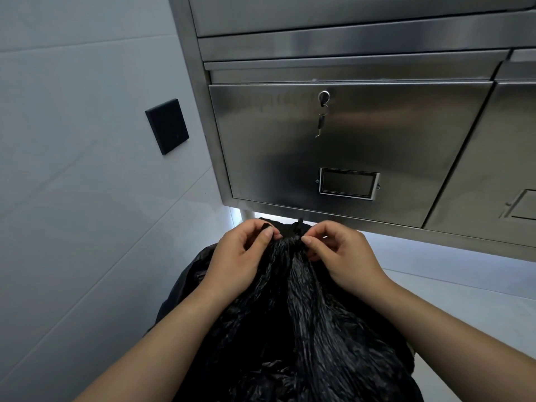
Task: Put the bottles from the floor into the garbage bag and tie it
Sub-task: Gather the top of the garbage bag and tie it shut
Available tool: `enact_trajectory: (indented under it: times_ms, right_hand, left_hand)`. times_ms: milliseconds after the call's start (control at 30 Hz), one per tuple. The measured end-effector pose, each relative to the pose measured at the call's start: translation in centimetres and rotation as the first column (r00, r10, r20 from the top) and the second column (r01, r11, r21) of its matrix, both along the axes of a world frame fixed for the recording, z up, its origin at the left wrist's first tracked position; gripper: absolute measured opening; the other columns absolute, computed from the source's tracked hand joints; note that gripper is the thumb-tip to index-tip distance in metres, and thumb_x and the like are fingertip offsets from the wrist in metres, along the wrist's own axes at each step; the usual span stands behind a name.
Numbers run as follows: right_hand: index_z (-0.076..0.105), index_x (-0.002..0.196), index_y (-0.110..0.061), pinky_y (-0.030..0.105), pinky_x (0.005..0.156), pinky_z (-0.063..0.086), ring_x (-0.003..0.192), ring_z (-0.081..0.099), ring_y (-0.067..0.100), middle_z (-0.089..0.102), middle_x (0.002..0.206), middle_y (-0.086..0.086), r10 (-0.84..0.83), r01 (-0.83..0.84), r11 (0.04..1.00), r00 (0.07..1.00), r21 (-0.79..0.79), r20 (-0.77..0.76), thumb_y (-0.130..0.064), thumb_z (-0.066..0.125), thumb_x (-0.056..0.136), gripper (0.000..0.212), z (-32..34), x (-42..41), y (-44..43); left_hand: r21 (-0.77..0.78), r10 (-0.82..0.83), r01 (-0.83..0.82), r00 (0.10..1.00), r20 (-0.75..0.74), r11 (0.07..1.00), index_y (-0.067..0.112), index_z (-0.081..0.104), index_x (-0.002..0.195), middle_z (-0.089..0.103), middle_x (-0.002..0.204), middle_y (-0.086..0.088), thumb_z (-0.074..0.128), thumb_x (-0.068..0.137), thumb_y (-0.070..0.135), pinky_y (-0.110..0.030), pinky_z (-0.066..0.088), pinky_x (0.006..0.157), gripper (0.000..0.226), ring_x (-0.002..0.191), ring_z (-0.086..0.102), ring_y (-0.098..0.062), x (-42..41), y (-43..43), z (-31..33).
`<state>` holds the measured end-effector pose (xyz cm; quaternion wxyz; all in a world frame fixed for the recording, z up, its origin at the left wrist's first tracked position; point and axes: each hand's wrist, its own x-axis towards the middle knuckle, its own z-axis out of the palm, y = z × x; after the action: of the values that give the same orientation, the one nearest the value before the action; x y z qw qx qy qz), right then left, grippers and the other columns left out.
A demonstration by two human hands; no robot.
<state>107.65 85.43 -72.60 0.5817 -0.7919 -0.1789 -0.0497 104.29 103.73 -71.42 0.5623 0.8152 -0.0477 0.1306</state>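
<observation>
Left hand point(242, 253) and right hand point(340, 256) both pinch the gathered neck of the black garbage bag point(304, 329), one on each side, thumbs and forefingers closed on the bunched plastic. A short tuft of bag material point(299, 223) sticks up between the two hands at the top of the gather. Plastic below the neck is pleated tight and fans out into the full body of the bag, which fills the lower middle of the view between the forearms. Contents not visible; the bag is opaque. Bag sits in front of a stainless steel cabinet point(348, 134), just below its bottom edge. Cabinet door has a lock point(324, 96) with a key hanging from it and an empty label holder point(348, 184) lower down. A second door point(493, 169) is to the right, partly cut off. A black wall plate point(167, 126) is mounted on the pale tiled wall point(72, 140) left of the cabinet. Pale floor point(464, 280) shows right of the bag, under the cabinet.
</observation>
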Motion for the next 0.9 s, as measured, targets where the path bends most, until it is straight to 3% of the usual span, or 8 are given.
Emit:
enact_trajectory:
  times_ms: [67,167,300,433,533,633,767,900]
  right_hand:
    - [0.063,0.07,-0.03,0.025,0.064,0.055,0.061,0.067,0.008,0.068,0.064,-0.007,0.001,-0.001,1.0,1.0,0.003,-0.003,-0.022,0.069,0.082,0.015,-0.11,-0.09,0.13]
    - [0.064,0.068,-0.032,0.018,0.061,0.052,0.061,0.066,0.007,0.068,0.064,-0.01,0.024,-0.024,0.999,1.0,0.037,0.005,-0.021,0.069,0.082,0.018,-0.11,-0.2,0.45]
    - [0.065,0.069,-0.037,0.019,0.062,0.053,0.063,0.066,0.008,0.069,0.067,-0.012,0.046,-0.047,0.998,0.999,0.035,0.018,-0.021,0.069,0.082,0.02,0.04,-0.35,0.8]
    - [0.065,0.07,-0.036,0.03,0.067,0.058,0.064,0.067,0.011,0.07,0.07,-0.008,0.048,-0.048,0.999,0.999,0.018,0.015,-0.022,0.069,0.081,0.018,0.03,-0.32,0.86]
    - [0.065,0.071,-0.035,0.032,0.067,0.058,0.064,0.067,0.011,0.07,0.071,-0.007,0.05,-0.05,0.999,0.999,0.013,0.007,-0.023,0.069,0.081,0.016,-0.12,-0.33,0.89]
    - [0.066,0.072,-0.034,0.033,0.067,0.058,0.063,0.067,0.011,0.07,0.07,-0.006,0.042,-0.042,0.999,0.999,0.011,0.004,-0.023,0.069,0.081,0.015,-0.14,-0.29,0.89]
    - [0.066,0.07,-0.035,0.028,0.064,0.057,0.062,0.067,0.01,0.07,0.069,-0.006,0.035,-0.035,0.999,0.999,0.015,-0.003,-0.022,0.07,0.081,0.018,-0.27,-0.19,0.88]
    - [0.066,0.068,-0.032,0.021,0.061,0.054,0.061,0.066,0.008,0.069,0.065,-0.006,0.026,-0.025,0.999,0.999,0.038,-0.04,-0.019,0.07,0.081,0.019,-0.45,-0.04,0.7]
  left_hand:
    - [0.023,0.024,-0.024,1.0,0.001,0.999,0.033,0.068,0.082,0.071,0.082,0.018,0.054,0.092,0.025,-0.011,0.047,0.073,0.018,0.08,0.065,0.002,-0.06,-0.18,0.01]
    - [0.063,0.061,-0.062,0.998,0.015,0.996,0.042,0.067,0.083,0.07,0.082,0.024,0.054,0.092,0.027,-0.011,0.047,0.075,0.021,0.081,0.064,0.004,-0.16,-0.39,0.12]
    - [0.182,0.074,-0.086,0.995,0.073,0.979,0.04,0.068,0.084,0.069,0.086,0.018,0.054,0.091,0.031,-0.007,0.042,0.074,0.018,0.087,0.061,0.005,-0.45,-0.6,0.09]
    - [0.262,0.126,-0.159,0.983,0.136,0.952,0.034,0.068,0.086,0.063,0.092,0.021,0.053,0.092,0.029,-0.023,0.044,0.085,0.018,0.095,0.056,0.0,-0.49,-0.59,0.22]
    - [0.239,0.152,-0.183,0.978,0.144,0.954,0.035,0.067,0.089,0.066,0.089,0.02,0.051,0.094,0.027,-0.029,0.048,0.086,0.019,0.095,0.059,-0.004,-0.61,-0.57,0.45]
    - [0.231,0.158,-0.187,0.978,0.139,0.955,0.045,0.062,0.091,0.065,0.08,0.025,0.049,0.095,0.026,-0.025,0.045,0.083,0.023,0.093,0.056,-0.002,-0.76,-0.68,0.62]
    - [0.227,0.119,-0.142,0.987,0.112,0.964,0.046,0.061,0.091,0.064,0.089,0.026,0.046,0.096,0.026,-0.022,0.043,0.081,0.025,0.095,0.054,-0.003,-0.74,-0.7,0.55]
    - [0.075,0.093,-0.099,0.992,0.089,0.992,0.039,0.065,0.084,0.065,0.079,0.017,0.045,0.097,0.023,-0.013,0.044,0.073,0.029,0.079,0.059,-0.001,-0.68,-0.8,0.39]
